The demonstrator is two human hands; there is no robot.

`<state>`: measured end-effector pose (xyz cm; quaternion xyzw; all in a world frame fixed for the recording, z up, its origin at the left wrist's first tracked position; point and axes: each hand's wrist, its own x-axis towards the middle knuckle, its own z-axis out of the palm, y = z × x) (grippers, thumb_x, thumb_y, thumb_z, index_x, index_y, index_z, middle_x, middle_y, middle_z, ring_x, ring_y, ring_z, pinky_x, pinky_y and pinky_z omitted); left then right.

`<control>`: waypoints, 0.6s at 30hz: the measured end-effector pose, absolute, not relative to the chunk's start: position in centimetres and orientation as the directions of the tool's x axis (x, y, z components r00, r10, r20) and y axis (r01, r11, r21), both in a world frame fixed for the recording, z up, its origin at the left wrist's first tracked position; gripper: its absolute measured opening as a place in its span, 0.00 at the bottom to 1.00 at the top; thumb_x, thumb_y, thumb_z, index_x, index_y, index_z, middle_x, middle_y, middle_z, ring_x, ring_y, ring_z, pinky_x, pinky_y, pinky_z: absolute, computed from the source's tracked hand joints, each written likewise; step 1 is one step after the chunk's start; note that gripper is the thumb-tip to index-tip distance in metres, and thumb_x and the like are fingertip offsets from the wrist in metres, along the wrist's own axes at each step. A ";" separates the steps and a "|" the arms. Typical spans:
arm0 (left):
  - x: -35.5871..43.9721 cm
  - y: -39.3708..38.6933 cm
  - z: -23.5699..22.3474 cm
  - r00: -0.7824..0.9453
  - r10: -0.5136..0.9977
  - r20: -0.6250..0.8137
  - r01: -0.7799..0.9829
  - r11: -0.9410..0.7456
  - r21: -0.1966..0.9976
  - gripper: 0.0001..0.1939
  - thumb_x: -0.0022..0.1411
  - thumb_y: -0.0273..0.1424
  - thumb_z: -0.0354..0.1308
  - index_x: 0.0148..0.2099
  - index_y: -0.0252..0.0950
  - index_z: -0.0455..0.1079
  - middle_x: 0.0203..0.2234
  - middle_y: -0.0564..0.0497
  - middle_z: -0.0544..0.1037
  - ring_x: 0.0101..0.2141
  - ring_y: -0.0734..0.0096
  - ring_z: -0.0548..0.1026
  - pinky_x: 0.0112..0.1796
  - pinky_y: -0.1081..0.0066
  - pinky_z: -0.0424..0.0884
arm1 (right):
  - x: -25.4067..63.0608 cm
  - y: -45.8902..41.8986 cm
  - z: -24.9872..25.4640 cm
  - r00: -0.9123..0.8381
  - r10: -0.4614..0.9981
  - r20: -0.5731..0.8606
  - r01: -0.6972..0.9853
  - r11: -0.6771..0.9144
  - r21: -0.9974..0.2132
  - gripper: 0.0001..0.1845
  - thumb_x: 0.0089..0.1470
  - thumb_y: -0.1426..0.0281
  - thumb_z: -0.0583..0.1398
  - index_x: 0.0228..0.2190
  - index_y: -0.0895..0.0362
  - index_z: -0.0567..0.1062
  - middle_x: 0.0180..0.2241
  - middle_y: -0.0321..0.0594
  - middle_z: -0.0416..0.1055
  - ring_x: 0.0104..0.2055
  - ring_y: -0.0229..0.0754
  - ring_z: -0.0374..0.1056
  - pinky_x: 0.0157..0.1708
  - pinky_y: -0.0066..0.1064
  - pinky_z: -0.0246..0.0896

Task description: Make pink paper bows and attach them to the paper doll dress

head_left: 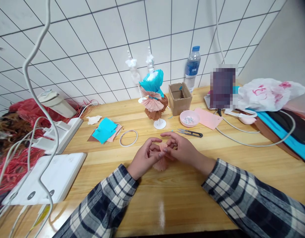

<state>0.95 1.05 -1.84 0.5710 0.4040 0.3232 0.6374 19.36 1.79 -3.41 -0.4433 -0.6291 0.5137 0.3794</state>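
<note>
Both hands meet over the middle of the wooden table, fingers pinched on a small piece of pleated pink crepe paper (160, 165). My left hand (145, 158) grips its left side, and my right hand (181, 149) holds its upper right edge. The fingers cover part of the paper. Just beyond stands a small doll mannequin on a round white base (159, 124), dressed in a ruffled brown, pink and turquoise paper dress (153, 99). Thread snips (190, 133) lie beyond my right hand, and a white ring (128, 138) lies beyond my left.
Turquoise paper squares (104, 130) lie left. Behind are white mannequins (133, 71), a cardboard box (180, 102), a water bottle (192, 67) and a pink dish of beads (189, 119). A power strip (65, 134) and cables line the left; a plastic bag (268, 94) sits right.
</note>
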 end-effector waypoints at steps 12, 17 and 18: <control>1.0 1.6 -1.8 0.143 0.976 -0.161 -0.022 0.166 0.986 0.26 0.51 0.35 0.66 0.50 0.38 0.61 0.21 0.59 0.74 0.17 0.81 0.64 0.21 0.79 0.55 | 19.3 2.0 -3.9 -0.286 0.958 -0.023 0.176 0.029 -0.984 0.27 0.51 0.68 0.60 0.52 0.57 0.63 0.27 0.33 0.69 0.25 0.37 0.68 0.26 0.30 0.64; 1.1 1.7 -1.8 0.109 0.981 -0.159 -0.059 0.166 0.984 0.26 0.50 0.34 0.67 0.49 0.37 0.61 0.21 0.58 0.74 0.20 0.79 0.68 0.25 0.78 0.61 | 19.6 1.3 -2.4 -0.297 0.864 0.406 0.411 0.499 -0.763 0.21 0.50 0.71 0.60 0.48 0.57 0.69 0.43 0.45 0.69 0.43 0.45 0.66 0.39 0.36 0.65; 1.1 1.7 -1.8 0.112 0.981 -0.160 -0.073 0.168 0.983 0.26 0.50 0.34 0.67 0.49 0.37 0.60 0.21 0.58 0.75 0.21 0.78 0.69 0.27 0.77 0.62 | 19.6 1.2 -2.1 -0.355 0.806 0.475 0.440 0.592 -0.675 0.18 0.51 0.72 0.60 0.46 0.56 0.70 0.44 0.45 0.69 0.46 0.46 0.64 0.43 0.38 0.63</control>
